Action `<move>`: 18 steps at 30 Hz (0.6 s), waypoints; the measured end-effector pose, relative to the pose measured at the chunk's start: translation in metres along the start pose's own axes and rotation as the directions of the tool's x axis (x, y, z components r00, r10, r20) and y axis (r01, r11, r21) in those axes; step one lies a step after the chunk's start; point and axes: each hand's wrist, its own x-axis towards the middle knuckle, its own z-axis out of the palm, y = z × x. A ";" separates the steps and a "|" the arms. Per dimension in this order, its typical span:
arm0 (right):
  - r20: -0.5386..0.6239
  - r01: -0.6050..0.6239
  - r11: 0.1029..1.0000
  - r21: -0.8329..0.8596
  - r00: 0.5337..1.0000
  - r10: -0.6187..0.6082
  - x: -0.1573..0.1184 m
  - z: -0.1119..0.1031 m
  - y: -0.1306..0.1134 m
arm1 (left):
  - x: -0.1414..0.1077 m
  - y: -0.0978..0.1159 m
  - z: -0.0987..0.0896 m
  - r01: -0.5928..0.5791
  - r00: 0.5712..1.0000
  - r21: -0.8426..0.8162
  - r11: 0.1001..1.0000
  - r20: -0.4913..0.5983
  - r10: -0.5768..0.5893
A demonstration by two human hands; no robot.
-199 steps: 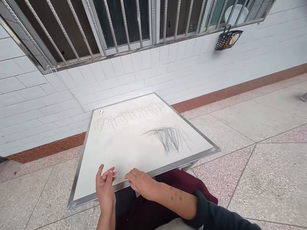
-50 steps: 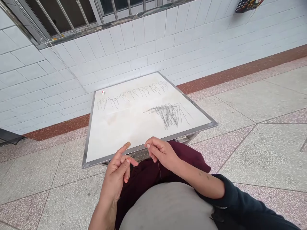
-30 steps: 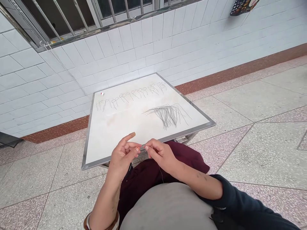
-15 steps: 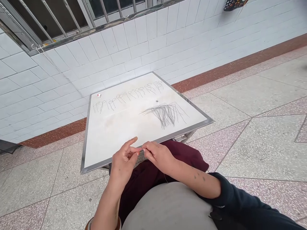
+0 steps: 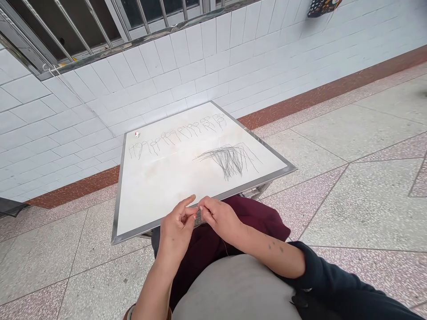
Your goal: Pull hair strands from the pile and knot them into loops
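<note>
We found the space between the fingers hardest to make out; at the near edge of the table [image 5: 156, 182], the right hand [image 5: 218, 218] had thumb and forefinger closed on a thin strand [image 5: 226, 247], partly hidden by that hand and trailing down over dark red cloth [image 5: 260, 218] on our side of the table; the left hand [image 5: 176, 224] was just beside it, thumb and forefinger bent toward each other, and we could not tell whether they gripped the strand too; above the table's far side, the picture's top edge cut off a barred window [image 5: 76, 26] and a patterned basket [image 5: 322, 6]; a dark object [image 5: 11, 208], left of the table, was also cut off.

We counted two hands, one table, one basket and one small red-and-white object [image 5: 137, 134] at the table's far left corner; one bundle of dark strands [image 5: 230, 160] lay right of the table's middle; the looped strands [image 5: 180, 131] along its far side overlapped too much for us to count.
</note>
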 end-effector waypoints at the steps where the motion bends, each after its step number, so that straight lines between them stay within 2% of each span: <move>1: 0.004 -0.005 1.000 0.022 1.000 0.005 0.000 0.000 0.000 | 0.000 -0.001 0.000 0.003 1.000 -0.011 1.000 0.003 -0.003; 8: 0.017 -0.055 0.988 0.145 0.998 0.053 0.001 -0.002 0.000 | -0.003 -0.003 0.000 0.007 1.000 -0.116 0.993 0.026 -0.004; 18: 0.084 -0.074 0.924 0.375 0.995 0.046 0.002 -0.004 -0.002 | -0.011 -0.004 0.003 -0.024 0.997 -0.149 0.989 -0.079 0.013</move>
